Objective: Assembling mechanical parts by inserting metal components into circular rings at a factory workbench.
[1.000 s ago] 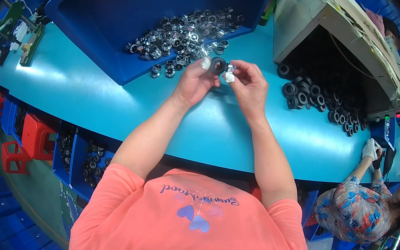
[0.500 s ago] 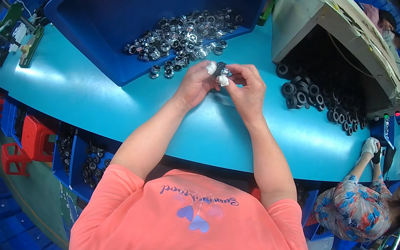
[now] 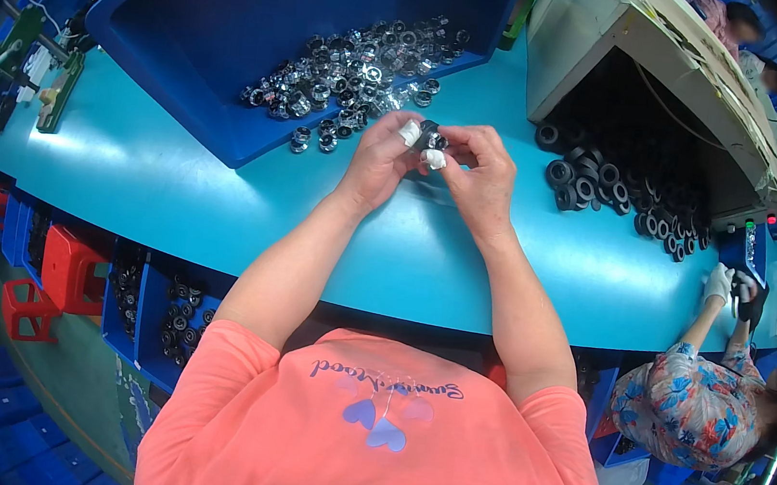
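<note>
My left hand (image 3: 377,165) and my right hand (image 3: 486,179) meet over the turquoise table (image 3: 154,180), both closed around a small toy-sized wheel (image 3: 432,138). A black tyre shows on its left side and a shiny chrome rim on its right. White wrapping covers the thumb tips, and the other fingertips are partly hidden behind the wheel. Just beyond my left hand lies a heap of loose chrome rims (image 3: 365,75), spilling from a tilted blue bin (image 3: 166,41). Right of my right hand lie many loose black tyres (image 3: 600,178).
A beige metal housing (image 3: 579,33) with a dark opening stands behind the tyres. At far right a co-worker in a flowered top (image 3: 689,405) works at the same table. Red stools (image 3: 73,270) and blue boxes of wheels (image 3: 171,313) stand below the table's left edge.
The wheel has turned slightly between my fingers, while my arms stay in place. At far right, the co-worker's hands have moved apart and shifted slightly.
</note>
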